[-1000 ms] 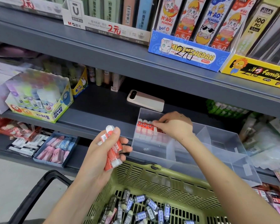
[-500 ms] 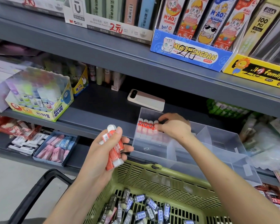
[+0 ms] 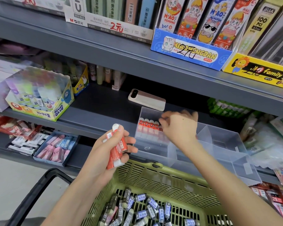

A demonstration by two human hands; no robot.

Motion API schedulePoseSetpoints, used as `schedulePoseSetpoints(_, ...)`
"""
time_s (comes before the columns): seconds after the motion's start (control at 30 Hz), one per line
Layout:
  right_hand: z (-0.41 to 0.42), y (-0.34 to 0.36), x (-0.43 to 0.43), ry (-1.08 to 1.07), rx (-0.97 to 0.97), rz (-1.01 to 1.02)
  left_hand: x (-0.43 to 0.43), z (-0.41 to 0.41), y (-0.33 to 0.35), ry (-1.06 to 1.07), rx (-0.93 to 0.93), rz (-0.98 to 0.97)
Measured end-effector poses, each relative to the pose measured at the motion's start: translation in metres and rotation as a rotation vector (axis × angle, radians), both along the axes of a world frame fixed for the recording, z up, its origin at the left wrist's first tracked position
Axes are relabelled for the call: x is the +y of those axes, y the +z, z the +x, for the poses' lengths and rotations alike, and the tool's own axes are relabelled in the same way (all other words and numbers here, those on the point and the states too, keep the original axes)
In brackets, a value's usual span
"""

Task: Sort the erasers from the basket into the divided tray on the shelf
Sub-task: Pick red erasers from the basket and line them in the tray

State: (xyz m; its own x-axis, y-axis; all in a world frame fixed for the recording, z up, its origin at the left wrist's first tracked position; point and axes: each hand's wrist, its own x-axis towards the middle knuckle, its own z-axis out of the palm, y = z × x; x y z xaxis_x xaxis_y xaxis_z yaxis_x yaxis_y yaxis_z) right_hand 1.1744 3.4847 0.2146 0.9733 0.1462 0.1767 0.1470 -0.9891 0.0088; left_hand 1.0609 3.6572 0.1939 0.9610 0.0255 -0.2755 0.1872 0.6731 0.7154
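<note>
Just above the basket's rim, the grip of the left hand is clenched round a small bundle of red erasers. The fingers wrap across the sleeves, and white ends poke out at top and bottom. Holding several at once looks like a way to keep a supply close, so the other hand need only travel a short way to the tray.

The right hand hovers over the left compartment of the divided tray, its fingers curled downward at the right end of a row of red erasers. Blur smears the fingertips, so whether its grip is closed on an eraser or has let go cannot be told.

That row stands upright, side by side against the compartment's back wall with the printed faces forward. This seems meant to pack the erasers neatly and leave room in front. Further compartments lie to the right.

The tray sits at the front edge of the shelf, just behind the green basket, which keeps the reach short. Down in the basket, many dark-sleeved erasers lie in a loose heap, not yet sorted and presumably bound for another compartment. A phone lies on the shelf behind the tray.
</note>
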Motion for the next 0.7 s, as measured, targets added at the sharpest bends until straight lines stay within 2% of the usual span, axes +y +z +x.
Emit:
schedulePoseSetpoints(0.03, -0.012, 0.004, 0.004, 0.094, -0.101, 0.092, 0.001, 0.0, 0.001, -0.046, -0.014, 0.006)
schedulePoseSetpoints(0.07, -0.026, 0.01, 0.009, 0.207, -0.088, 0.253, 0.001, 0.0, 0.002, -0.103, -0.035, 0.016)
schedulePoseSetpoints(0.13, -0.049, 0.02, 0.017, 0.403, 0.168, 0.594, 0.0, -0.001, 0.006, -0.241, -0.08, 0.051)
schedulePoseSetpoints(0.17, -0.059, 0.022, 0.019, 0.452, 0.297, 0.689, -0.003, -0.001, 0.009, -0.311, -0.1, 0.075)
schedulePoseSetpoints(0.23, -0.07, 0.025, 0.016, 0.509, 0.426, 0.859, -0.007, -0.002, 0.014, -0.422, -0.123, 0.119)
schedulePoseSetpoints(0.33, -0.066, 0.03, -0.002, 0.488, 0.551, 1.265, -0.004, 0.0, 0.023, -0.47, -0.123, 0.238)
schedulePoseSetpoints(0.4, -0.048, 0.03, -0.02, 0.306, 0.467, 1.421, 0.002, 0.007, 0.026, -0.319, -0.12, 0.541)
schedulePoseSetpoints(0.43, -0.036, 0.029, -0.028, 0.201, 0.386, 1.4, 0.004, 0.013, 0.026, -0.193, -0.107, 0.762)
schedulePoseSetpoints(0.5, -0.011, 0.023, -0.038, 0.035, 0.251, 1.222, 0.005, 0.029, 0.024, -0.007, -0.093, 1.113)
schedulePoseSetpoints(0.6, 0.016, 0.013, -0.038, -0.029, 0.205, 0.909, -0.002, 0.054, 0.016, -0.078, -0.089, 1.334)
schedulePoseSetpoints(0.7, 0.026, 0.006, -0.03, -0.007, 0.277, 0.591, -0.007, 0.069, 0.006, -0.203, -0.083, 1.422)
